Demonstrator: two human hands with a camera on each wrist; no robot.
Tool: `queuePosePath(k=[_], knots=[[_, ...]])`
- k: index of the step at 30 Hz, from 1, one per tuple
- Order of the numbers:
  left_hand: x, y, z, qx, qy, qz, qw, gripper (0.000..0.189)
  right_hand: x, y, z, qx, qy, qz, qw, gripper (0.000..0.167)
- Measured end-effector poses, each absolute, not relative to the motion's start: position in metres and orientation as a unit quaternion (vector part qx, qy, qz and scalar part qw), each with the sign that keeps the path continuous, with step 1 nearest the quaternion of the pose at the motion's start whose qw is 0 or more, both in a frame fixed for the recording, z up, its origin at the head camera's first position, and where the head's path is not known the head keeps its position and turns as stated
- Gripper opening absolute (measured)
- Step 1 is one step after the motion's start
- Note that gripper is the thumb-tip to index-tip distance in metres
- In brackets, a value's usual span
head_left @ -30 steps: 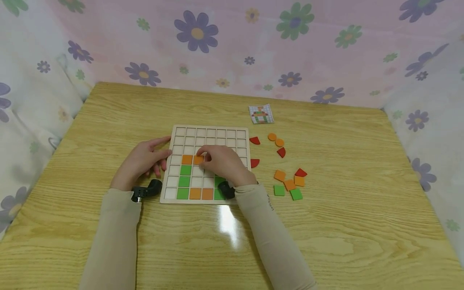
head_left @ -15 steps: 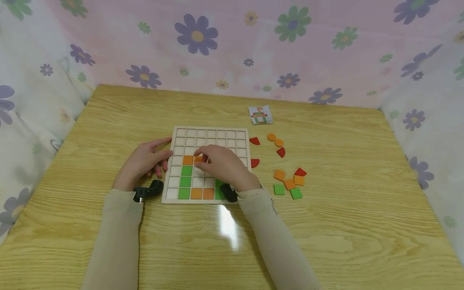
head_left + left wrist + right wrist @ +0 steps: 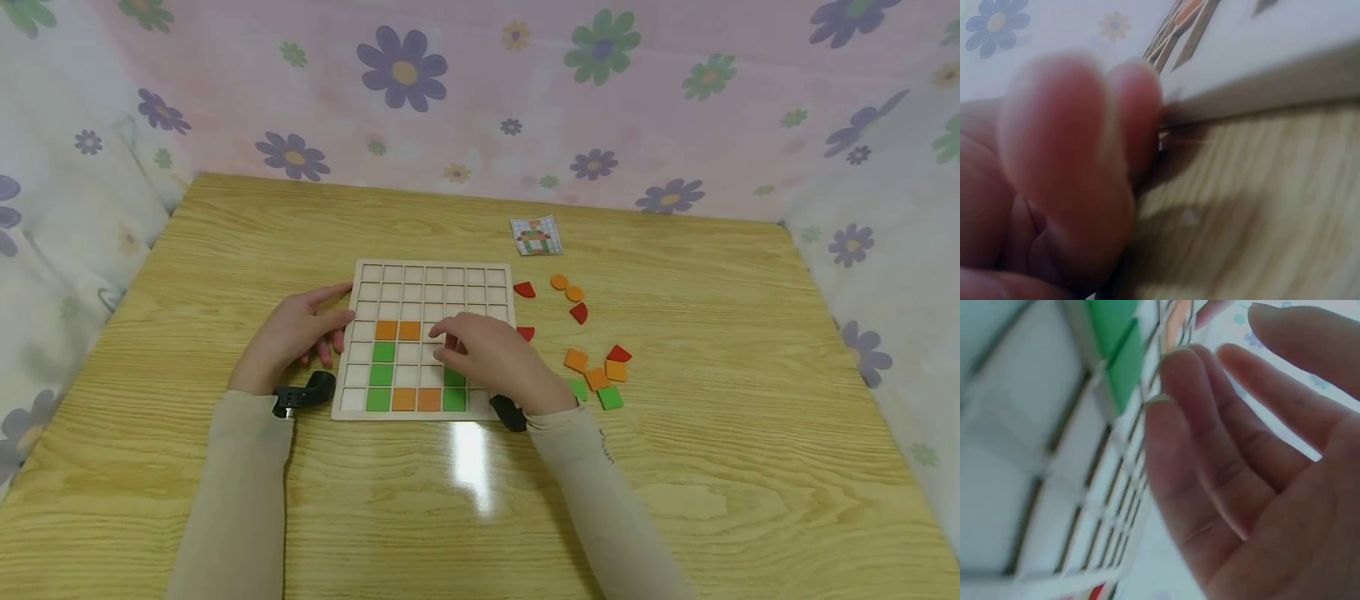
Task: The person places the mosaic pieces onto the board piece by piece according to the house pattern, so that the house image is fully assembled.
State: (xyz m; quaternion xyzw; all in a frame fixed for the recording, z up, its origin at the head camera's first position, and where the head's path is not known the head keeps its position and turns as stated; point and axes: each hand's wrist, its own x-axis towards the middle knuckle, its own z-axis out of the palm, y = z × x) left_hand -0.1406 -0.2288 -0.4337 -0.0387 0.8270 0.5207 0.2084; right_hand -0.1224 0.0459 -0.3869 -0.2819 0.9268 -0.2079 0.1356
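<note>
A square wooden grid board [image 3: 365, 312] lies on the table. My left hand [image 3: 291, 337] rests at its left edge, with thumb and index finger touching the frame; in the left wrist view fingertips [image 3: 1060, 125] are beside the board's side. Over the right half of the board is my right hand [image 3: 498, 358], fingers loosely bent and nothing between them. Set into the cells are an orange square tile [image 3: 409, 331] with another to its left, a column of green tiles [image 3: 383, 352], two orange tiles at the bottom and green tiles [image 3: 1125, 369] on the right, partly covered by the right hand.
Loose pieces lie right of the board: red quarter-circles [image 3: 579, 313], two orange discs [image 3: 559, 282], orange squares [image 3: 576, 359] and green squares [image 3: 610, 397]. A printed pattern card [image 3: 536, 236] lies behind them. A flowered cloth [image 3: 480, 100] stands along the table's back.
My right hand has let go of the orange tile in the second cell of its row and moved right, fingers apart. The left hand stays at the board's edge.
</note>
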Motion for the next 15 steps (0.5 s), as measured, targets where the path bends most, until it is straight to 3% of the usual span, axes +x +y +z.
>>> queuePosePath(k=[15], knots=[[-0.141, -0.230, -0.434, -0.032, 0.835, 0.509, 0.208, 0.055, -0.110, 0.111, -0.392, -0.263, 0.925, -0.251, 0.108, 0.023]])
